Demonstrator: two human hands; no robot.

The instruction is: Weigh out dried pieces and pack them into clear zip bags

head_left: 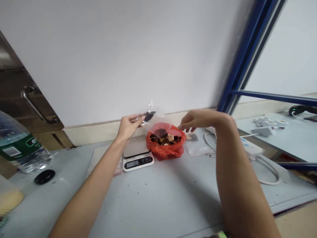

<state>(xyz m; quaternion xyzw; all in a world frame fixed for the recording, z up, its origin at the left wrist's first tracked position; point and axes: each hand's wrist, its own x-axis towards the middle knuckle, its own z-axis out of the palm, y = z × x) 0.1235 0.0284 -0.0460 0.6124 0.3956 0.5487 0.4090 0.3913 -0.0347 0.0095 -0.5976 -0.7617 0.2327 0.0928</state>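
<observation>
My left hand (131, 126) pinches a clear plastic bag (155, 119) with dark pieces inside, above the back of the scale. The bag's clear end hangs over an open red plastic bag (168, 150), which holds dark and pale brown dried pieces (168, 138). At the red bag's right rim is my right hand (189, 121), fingers bent downward and close together; whether they hold the clear bag's edge is too small to tell. A white digital scale (138, 162) sits left of the red bag, its pan bare.
Flat clear bags lie left of the scale and right of the red bag (198, 147). A large water bottle (22, 145) and black lid (44, 177) are at left. A white power strip (251, 148) with cables lies at right, beside a blue frame (237, 72). A wall rises behind.
</observation>
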